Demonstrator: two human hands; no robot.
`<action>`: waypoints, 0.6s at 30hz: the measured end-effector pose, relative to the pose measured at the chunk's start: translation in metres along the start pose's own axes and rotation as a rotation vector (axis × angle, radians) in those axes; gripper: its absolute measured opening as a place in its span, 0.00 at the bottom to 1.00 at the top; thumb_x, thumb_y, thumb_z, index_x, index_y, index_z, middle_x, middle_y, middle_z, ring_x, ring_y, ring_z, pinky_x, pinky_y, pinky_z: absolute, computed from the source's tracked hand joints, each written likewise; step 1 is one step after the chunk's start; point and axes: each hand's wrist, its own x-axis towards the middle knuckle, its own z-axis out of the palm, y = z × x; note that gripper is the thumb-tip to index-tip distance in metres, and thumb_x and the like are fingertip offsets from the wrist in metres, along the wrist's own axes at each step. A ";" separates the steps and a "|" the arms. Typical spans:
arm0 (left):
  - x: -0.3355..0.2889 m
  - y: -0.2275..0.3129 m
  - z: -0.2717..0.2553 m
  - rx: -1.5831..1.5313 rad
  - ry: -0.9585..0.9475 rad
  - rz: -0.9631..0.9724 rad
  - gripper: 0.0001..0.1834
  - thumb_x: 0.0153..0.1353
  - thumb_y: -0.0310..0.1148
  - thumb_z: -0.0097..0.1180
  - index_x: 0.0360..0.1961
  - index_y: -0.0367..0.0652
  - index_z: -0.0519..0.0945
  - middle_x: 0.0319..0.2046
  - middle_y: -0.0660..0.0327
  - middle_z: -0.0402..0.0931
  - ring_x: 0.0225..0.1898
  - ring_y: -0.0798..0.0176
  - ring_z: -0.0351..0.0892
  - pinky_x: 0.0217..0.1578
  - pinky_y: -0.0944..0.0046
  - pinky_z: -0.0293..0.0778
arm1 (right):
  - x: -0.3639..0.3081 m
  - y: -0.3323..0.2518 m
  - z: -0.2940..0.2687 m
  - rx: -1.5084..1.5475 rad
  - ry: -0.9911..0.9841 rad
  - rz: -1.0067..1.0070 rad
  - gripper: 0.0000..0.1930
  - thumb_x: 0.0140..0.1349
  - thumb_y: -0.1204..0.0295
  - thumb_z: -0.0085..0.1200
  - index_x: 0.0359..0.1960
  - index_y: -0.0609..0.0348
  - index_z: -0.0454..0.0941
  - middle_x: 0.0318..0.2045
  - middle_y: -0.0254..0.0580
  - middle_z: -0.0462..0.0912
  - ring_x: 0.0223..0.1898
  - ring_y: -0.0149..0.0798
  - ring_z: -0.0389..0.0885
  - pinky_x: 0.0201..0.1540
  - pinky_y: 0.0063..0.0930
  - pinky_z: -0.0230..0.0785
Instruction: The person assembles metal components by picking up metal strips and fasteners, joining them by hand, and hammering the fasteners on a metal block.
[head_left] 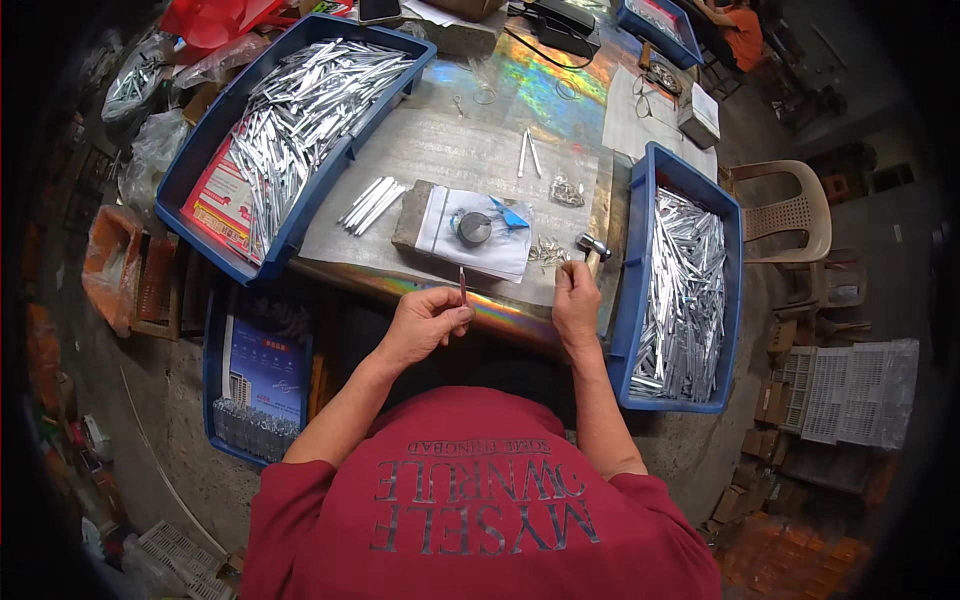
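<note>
My left hand (428, 322) is pinched on a slim metal strip (463, 284) that points up, just in front of the table edge. My right hand (577, 308) is closed with thumb and fingertips together; whatever it may hold is too small to make out. Beyond the hands, a block topped with white paper (445, 228) carries a round grey metal piece (473, 229) and a blue scrap (510, 214). Small metal parts (546, 252) lie in a loose pile by my right fingertips, beside a hammer (593, 245). More small parts (566, 191) sit farther back.
Blue trays of metal strips stand at left (370, 150) and right (738, 290). Several strips (372, 205) lie left of the block, and two more (529, 153) behind it. A lower blue tray (212, 370) is at left, a plastic chair (800, 215) at right. Another person (744, 40) sits far right.
</note>
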 end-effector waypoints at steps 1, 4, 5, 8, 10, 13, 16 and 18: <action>0.001 0.000 0.001 0.000 0.005 0.001 0.06 0.52 0.30 0.51 0.28 0.39 0.74 0.19 0.67 0.70 0.19 0.79 0.68 0.16 0.81 0.62 | -0.002 -0.004 -0.002 0.003 -0.002 -0.003 0.03 0.50 0.77 0.47 0.26 0.63 0.68 0.22 0.49 0.72 0.26 0.48 0.71 0.28 0.34 0.62; 0.006 0.002 0.005 -0.128 0.028 0.012 0.07 0.52 0.31 0.52 0.27 0.38 0.74 0.19 0.66 0.71 0.19 0.78 0.69 0.14 0.82 0.61 | -0.008 -0.018 -0.008 0.248 -0.064 0.116 0.04 0.53 0.76 0.46 0.30 0.63 0.70 0.22 0.42 0.73 0.24 0.36 0.71 0.27 0.26 0.62; 0.007 0.003 0.007 -0.182 0.052 0.019 0.07 0.53 0.32 0.52 0.27 0.38 0.73 0.19 0.64 0.72 0.18 0.77 0.70 0.13 0.82 0.62 | -0.011 -0.024 -0.009 0.379 -0.126 0.154 0.05 0.54 0.75 0.46 0.31 0.63 0.70 0.22 0.38 0.72 0.25 0.30 0.69 0.27 0.22 0.61; 0.010 0.008 0.014 -0.258 0.090 0.031 0.08 0.53 0.32 0.52 0.27 0.37 0.72 0.18 0.61 0.72 0.18 0.75 0.71 0.12 0.82 0.62 | -0.021 -0.041 -0.010 0.605 -0.264 0.222 0.06 0.56 0.76 0.44 0.34 0.63 0.70 0.28 0.27 0.70 0.27 0.20 0.63 0.30 0.13 0.57; 0.012 0.009 0.019 -0.351 0.087 0.059 0.06 0.53 0.30 0.52 0.27 0.38 0.72 0.18 0.61 0.72 0.18 0.74 0.72 0.11 0.82 0.62 | -0.027 -0.052 -0.007 0.804 -0.293 0.219 0.08 0.56 0.76 0.45 0.37 0.63 0.68 0.30 0.28 0.69 0.28 0.19 0.63 0.31 0.12 0.57; 0.013 0.009 0.024 -0.417 0.096 0.067 0.06 0.52 0.30 0.52 0.27 0.39 0.71 0.18 0.61 0.72 0.18 0.73 0.72 0.10 0.82 0.62 | -0.029 -0.072 -0.012 1.023 -0.357 0.316 0.11 0.55 0.76 0.45 0.40 0.61 0.64 0.30 0.31 0.69 0.29 0.21 0.65 0.33 0.12 0.59; 0.012 0.009 0.025 -0.474 0.113 0.063 0.07 0.53 0.31 0.51 0.28 0.39 0.70 0.19 0.62 0.71 0.17 0.73 0.72 0.10 0.81 0.63 | -0.035 -0.074 -0.008 1.099 -0.387 0.347 0.11 0.55 0.77 0.45 0.41 0.60 0.62 0.29 0.32 0.68 0.29 0.21 0.66 0.33 0.12 0.60; 0.011 0.010 0.027 -0.544 0.116 0.043 0.07 0.53 0.30 0.51 0.29 0.38 0.70 0.19 0.62 0.71 0.17 0.73 0.72 0.10 0.81 0.64 | -0.038 -0.074 -0.005 1.090 -0.408 0.350 0.11 0.55 0.77 0.44 0.41 0.60 0.61 0.28 0.32 0.67 0.29 0.22 0.66 0.33 0.13 0.61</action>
